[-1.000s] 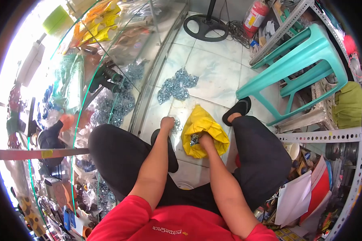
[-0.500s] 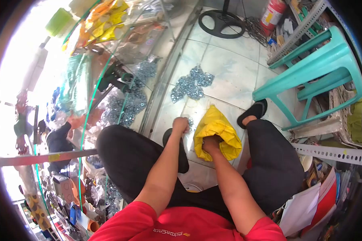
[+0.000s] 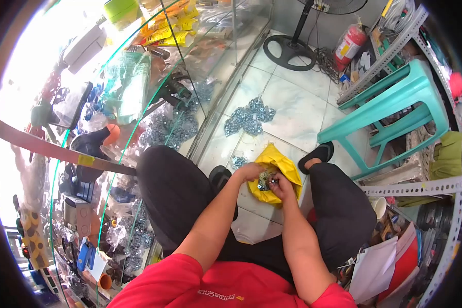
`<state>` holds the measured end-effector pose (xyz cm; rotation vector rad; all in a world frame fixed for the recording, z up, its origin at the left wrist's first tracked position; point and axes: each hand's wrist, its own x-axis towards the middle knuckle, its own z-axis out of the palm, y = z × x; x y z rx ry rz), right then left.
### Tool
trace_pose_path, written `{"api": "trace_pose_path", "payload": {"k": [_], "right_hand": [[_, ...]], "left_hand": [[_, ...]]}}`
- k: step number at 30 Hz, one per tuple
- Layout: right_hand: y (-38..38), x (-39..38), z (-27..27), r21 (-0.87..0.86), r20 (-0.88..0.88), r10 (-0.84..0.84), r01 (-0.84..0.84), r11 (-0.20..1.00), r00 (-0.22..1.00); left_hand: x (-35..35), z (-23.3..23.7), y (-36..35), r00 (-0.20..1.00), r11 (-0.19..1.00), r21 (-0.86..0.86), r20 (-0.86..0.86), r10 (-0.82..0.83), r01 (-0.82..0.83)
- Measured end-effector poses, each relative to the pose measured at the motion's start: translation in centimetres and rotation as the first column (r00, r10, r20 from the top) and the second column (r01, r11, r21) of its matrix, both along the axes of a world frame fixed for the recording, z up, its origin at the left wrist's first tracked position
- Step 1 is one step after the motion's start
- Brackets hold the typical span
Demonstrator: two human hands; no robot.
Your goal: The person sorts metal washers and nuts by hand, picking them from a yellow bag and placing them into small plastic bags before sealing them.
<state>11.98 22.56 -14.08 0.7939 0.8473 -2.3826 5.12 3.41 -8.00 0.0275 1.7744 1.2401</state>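
I sit over a tiled floor with a yellow plastic bag (image 3: 283, 163) open between my knees. My left hand (image 3: 250, 171) grips the bag's near left edge. My right hand (image 3: 280, 186) is at the bag's mouth, fingers pinched on small metal nuts (image 3: 265, 179) from the heap inside. A small pile of nuts (image 3: 238, 161) lies on the tile just left of the bag. A larger heap of bagged nuts (image 3: 249, 118) lies farther out on the floor.
A glass display case (image 3: 154, 87) full of hardware runs along my left. A teal plastic stool (image 3: 390, 110) stands at right, a fan base (image 3: 291, 51) and a red fire extinguisher (image 3: 349, 43) beyond. Slotted metal shelving (image 3: 421, 187) and papers crowd the right side.
My left hand moved from the small pile on the floor to the bag's edge. My right hand came up out of the bag, holding nuts at its mouth. The view tilted.
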Motion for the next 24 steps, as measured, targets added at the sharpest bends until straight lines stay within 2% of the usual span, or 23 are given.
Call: {"api": "trace_pose_path", "payload": {"k": [2, 3, 6, 8, 10, 11, 14, 17, 20, 24], "right_hand": [[-0.5, 0.2, 2.5, -0.006, 0.038, -0.109, 0.109, 0.994, 0.993], [-1.1, 0.2, 4.4, 0.032, 0.041, -0.141, 0.140, 0.990, 0.989], [-0.9, 0.1, 6.1, 0.082, -0.019, -0.058, 0.060, 0.995, 0.998], [-0.4, -0.5, 6.7, 0.152, -0.079, 0.187, -0.174, 0.973, 0.979], [-1.1, -0.8, 9.5, 0.274, -0.076, 0.390, -0.357, 0.893, 0.918], [-1.5, -1.1, 10.1, 0.344, -0.051, 0.449, -0.406, 0.846, 0.892], [-2.1, -1.1, 12.6, 0.561, 0.026, 0.542, -0.461, 0.688, 0.840], [-2.0, -1.5, 13.5, 0.667, 0.063, 0.579, -0.466, 0.581, 0.813], [-2.2, -1.7, 15.2, 0.700, 0.075, 0.567, -0.449, 0.556, 0.820], [-1.8, -2.1, 14.4, 0.717, 0.050, 0.601, -0.448, 0.534, 0.798]], "left_hand": [[-0.4, 1.2, 0.7, 0.963, 0.956, 0.127, 0.072, 0.258, -0.265], [-0.7, -0.3, 1.0, 0.949, 0.933, 0.182, 0.106, 0.297, -0.312], [0.5, -0.2, 1.5, 0.812, 0.846, 0.138, 0.395, 0.430, -0.515], [1.0, -0.8, 1.5, 0.751, 0.816, 0.272, 0.603, 0.268, -0.510], [1.4, -3.1, 1.8, 0.654, 0.741, 0.398, 0.753, 0.073, -0.541], [1.7, -4.1, 2.0, 0.664, 0.722, 0.432, 0.746, 0.050, -0.540], [2.3, -2.0, 2.1, 0.691, 0.686, 0.470, 0.720, 0.065, -0.555], [2.0, -1.8, 2.0, 0.667, 0.689, 0.451, 0.743, 0.061, -0.567], [2.1, -1.1, 1.9, 0.654, 0.694, 0.404, 0.746, 0.127, -0.596], [1.9, -1.4, 1.9, 0.663, 0.629, 0.488, 0.746, 0.060, -0.606]]}}
